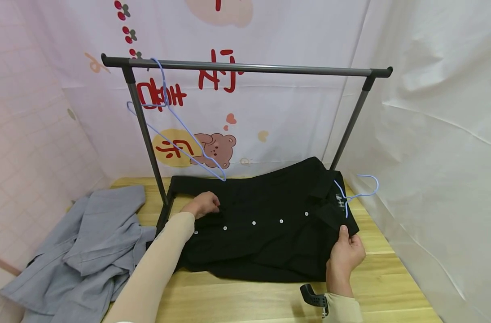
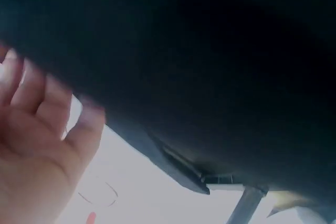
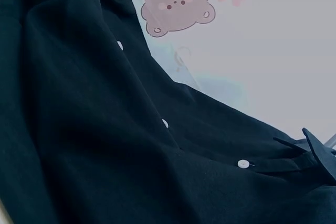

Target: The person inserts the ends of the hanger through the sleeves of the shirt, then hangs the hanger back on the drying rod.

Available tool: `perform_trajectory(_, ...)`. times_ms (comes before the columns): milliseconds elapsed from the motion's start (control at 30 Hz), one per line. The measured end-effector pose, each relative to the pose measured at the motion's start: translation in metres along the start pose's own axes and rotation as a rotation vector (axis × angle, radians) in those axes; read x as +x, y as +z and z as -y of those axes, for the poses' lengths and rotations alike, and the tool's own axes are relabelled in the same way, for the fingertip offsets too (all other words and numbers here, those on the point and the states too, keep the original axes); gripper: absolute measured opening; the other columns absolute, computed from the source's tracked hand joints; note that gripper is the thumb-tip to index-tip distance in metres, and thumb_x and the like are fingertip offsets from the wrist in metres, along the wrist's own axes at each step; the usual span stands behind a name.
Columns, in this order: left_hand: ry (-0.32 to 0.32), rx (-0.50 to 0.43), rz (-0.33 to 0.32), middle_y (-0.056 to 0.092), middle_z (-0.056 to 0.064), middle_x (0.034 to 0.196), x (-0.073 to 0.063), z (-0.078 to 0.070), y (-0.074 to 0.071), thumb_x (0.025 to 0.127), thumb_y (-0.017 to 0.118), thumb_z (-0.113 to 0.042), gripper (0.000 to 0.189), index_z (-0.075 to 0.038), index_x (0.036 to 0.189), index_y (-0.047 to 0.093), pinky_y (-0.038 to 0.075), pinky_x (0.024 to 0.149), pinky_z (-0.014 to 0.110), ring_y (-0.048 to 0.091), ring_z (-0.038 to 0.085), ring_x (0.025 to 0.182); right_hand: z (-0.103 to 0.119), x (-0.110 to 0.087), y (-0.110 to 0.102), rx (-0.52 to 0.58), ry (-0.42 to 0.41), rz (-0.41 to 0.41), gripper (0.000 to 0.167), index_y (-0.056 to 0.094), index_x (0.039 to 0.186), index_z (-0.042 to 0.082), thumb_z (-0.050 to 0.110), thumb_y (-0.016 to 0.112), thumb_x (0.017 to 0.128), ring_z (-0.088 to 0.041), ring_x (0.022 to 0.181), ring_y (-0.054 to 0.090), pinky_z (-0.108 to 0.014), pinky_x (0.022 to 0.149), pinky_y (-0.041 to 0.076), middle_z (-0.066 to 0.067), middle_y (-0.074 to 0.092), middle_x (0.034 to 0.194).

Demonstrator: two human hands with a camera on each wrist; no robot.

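A black button-up shirt (image 1: 265,206) lies front up on the wooden table (image 1: 245,300), collar to the right. White buttons run along its middle; the right wrist view shows the shirt (image 3: 121,129) close up. At the lower part of the front, my left hand (image 1: 203,204) grips the cloth with curled fingers. In the left wrist view the fingertips of that hand (image 2: 47,129) meet the dark fabric's edge. My right hand (image 1: 348,252) pinches the shoulder beside the collar, thumb on top. A blue wire hanger (image 1: 377,185) sits in the neck opening, its hook sticking out; its lower part is hidden.
A dark metal rack (image 1: 269,68) stands over the shirt. From its bar, near the left end, hangs another blue hanger (image 1: 164,85). A grey garment (image 1: 104,229) lies heaped at the left. Behind is a printed cloth backdrop (image 1: 286,112); a white curtain (image 1: 443,134) borders the right side.
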State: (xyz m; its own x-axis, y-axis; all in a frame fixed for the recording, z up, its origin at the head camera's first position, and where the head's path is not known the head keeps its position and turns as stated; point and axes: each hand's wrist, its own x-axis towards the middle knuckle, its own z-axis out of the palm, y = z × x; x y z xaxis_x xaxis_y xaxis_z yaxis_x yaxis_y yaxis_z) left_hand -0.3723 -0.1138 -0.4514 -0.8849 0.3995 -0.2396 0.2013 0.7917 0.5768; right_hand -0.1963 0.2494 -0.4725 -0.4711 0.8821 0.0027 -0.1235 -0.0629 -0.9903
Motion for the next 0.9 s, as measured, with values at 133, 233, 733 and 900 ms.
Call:
perform_trajectory(133, 0.025, -0.017, -0.102, 0.066, 0.009, 0.084, -0.006, 0.004, -0.02, 0.096, 0.057, -0.007, 0.016, 0.003, 0.101, 0.07, 0.051, 0.071, 0.035, 0.061, 0.021, 0.075, 0.0, -0.001, 0.0, -0.003, -0.008, -0.011, 0.036, 0.069, 0.103, -0.01, 0.025, 0.068, 0.096, -0.008, 0.076, 0.054, -0.021, 0.069, 0.044, 0.015, 0.061, 0.072)
perform_trajectory(233, -0.03, -0.111, -0.208, 0.063, 0.01, 0.079, -0.012, 0.01, -0.038, 0.098, 0.049, -0.009, 0.02, 0.004, 0.097, 0.065, 0.053, 0.067, 0.035, 0.063, 0.021, 0.068, 0.001, -0.001, -0.001, -0.006, -0.014, -0.017, 0.036, 0.067, 0.099, -0.01, 0.025, 0.068, 0.096, -0.009, 0.074, 0.053, -0.021, 0.067, 0.043, 0.014, 0.059, 0.069)
perform_trajectory(733, -0.165, -0.264, -0.994, 0.064, 0.024, 0.112, -0.015, 0.035, -0.057, 0.101, 0.044, -0.005, 0.023, 0.004, 0.115, 0.059, 0.042, 0.096, 0.052, 0.058, 0.044, 0.106, 0.002, -0.004, -0.003, -0.005, -0.014, -0.021, 0.034, 0.064, 0.088, -0.009, 0.024, 0.069, 0.095, -0.008, 0.069, 0.051, -0.019, 0.063, 0.043, 0.013, 0.056, 0.064)
perform_trajectory(900, -0.132, -0.184, -0.872, 0.061, 0.027, 0.12, -0.019, 0.029, -0.059, 0.099, 0.043, -0.002, 0.034, 0.005, 0.131, 0.051, 0.042, 0.097, 0.054, 0.056, 0.044, 0.109, 0.002, -0.003, -0.003, -0.005, -0.011, -0.021, 0.033, 0.065, 0.089, -0.008, 0.025, 0.068, 0.096, -0.008, 0.07, 0.05, -0.02, 0.064, 0.042, 0.013, 0.056, 0.066)
